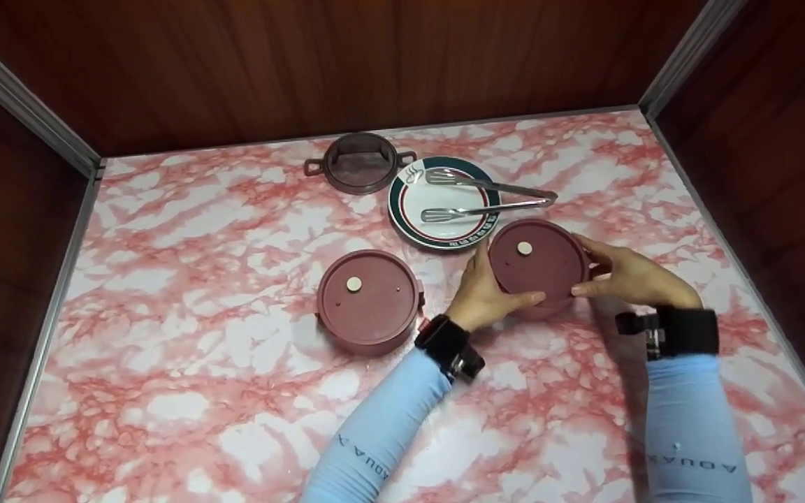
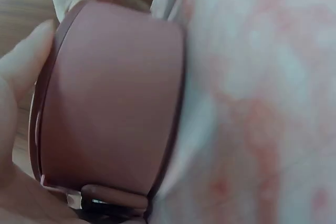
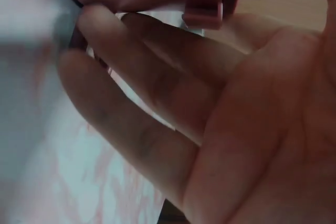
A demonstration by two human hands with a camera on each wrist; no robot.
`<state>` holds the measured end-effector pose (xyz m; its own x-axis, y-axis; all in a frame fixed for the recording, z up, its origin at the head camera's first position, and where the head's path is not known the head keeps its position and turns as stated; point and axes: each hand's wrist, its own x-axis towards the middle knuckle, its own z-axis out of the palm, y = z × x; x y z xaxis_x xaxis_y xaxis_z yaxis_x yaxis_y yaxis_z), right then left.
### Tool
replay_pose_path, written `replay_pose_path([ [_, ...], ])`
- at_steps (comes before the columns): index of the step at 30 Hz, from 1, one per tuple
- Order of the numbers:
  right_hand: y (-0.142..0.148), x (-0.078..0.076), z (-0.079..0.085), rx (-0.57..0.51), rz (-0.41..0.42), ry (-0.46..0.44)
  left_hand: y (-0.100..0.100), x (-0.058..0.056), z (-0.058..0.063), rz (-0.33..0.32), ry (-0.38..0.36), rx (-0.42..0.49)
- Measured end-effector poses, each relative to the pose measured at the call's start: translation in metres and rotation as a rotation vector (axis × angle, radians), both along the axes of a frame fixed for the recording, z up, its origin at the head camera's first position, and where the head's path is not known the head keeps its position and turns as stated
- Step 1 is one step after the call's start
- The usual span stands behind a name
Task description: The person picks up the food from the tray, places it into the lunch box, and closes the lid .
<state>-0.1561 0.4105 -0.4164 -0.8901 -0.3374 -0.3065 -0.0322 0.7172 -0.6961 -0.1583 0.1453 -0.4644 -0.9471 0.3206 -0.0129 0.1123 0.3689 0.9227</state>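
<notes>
Two round dark-red lidded lunch boxes with cream knobs are in the head view. My hands are at the right-hand lunch box [image 1: 539, 262]. My left hand [image 1: 483, 293] grips its left side, the thumb lying along the front rim of the lid. At the opposite side, my right hand [image 1: 629, 278] holds it with the thumb at the lid rim and the fingers around the side. The left wrist view shows the smooth wall [image 2: 113, 87] and a side latch [image 2: 115, 196]. In the right wrist view, fingertips [image 3: 97, 19] touch the lower wall beneath a clip.
The other lunch box [image 1: 367, 300] stands left of my left wrist. Behind, a white plate with a dark green rim [image 1: 402, 220] bears opened metal tongs [image 1: 514, 188]. A brown transparent pot [image 1: 360, 168] with two handles stands near the back wall [image 1: 374, 63]. Side walls enclose the marbled table [image 1: 165, 405].
</notes>
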Motion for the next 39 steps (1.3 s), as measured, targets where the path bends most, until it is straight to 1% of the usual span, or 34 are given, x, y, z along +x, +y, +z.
replay_pose_path([
  [3, 0.002, 0.009, -0.004, 0.011, -0.086, 0.055, 0.0, 0.006, -0.001, 0.01, -0.028, 0.013],
  [5, 0.002, 0.013, -0.005, 0.014, -0.15, 0.064, 0.0, 0.007, -0.001, 0.022, -0.046, 0.022],
  [6, 0.002, 0.014, -0.005, 0.007, -0.182, 0.055, 0.0, 0.008, -0.001, 0.028, -0.055, 0.027],
  [10, -0.001, 0.014, -0.008, -0.006, -0.254, 0.02, 0.0, 0.008, -0.003, 0.043, -0.063, 0.039],
  [14, -0.003, 0.011, -0.014, -0.097, -0.317, -0.012, 0.0, 0.009, -0.003, 0.059, -0.088, 0.033],
  [18, -0.008, 0.011, -0.02, -0.205, -0.321, -0.011, 0.0, 0.01, -0.003, 0.077, -0.112, 0.035],
  [21, -0.013, 0.012, -0.022, -0.225, -0.312, 0.032, 0.001, 0.011, -0.003, 0.085, -0.104, 0.047],
  [25, -0.02, 0.014, -0.021, -0.201, -0.324, 0.088, 0.004, 0.014, -0.004, 0.103, -0.088, 0.059],
  [30, -0.026, 0.016, -0.019, -0.144, -0.359, 0.106, 0.006, 0.018, -0.002, 0.142, -0.084, 0.058],
  [32, -0.027, 0.017, -0.019, -0.132, -0.357, 0.107, 0.007, 0.022, 0.0, 0.168, -0.085, 0.043],
  [36, -0.031, 0.018, -0.02, -0.137, -0.331, 0.098, 0.01, 0.033, 0.002, 0.245, -0.094, 0.009],
  [39, -0.036, 0.019, -0.02, -0.095, -0.307, 0.128, 0.012, 0.04, 0.003, 0.287, -0.079, -0.008],
])
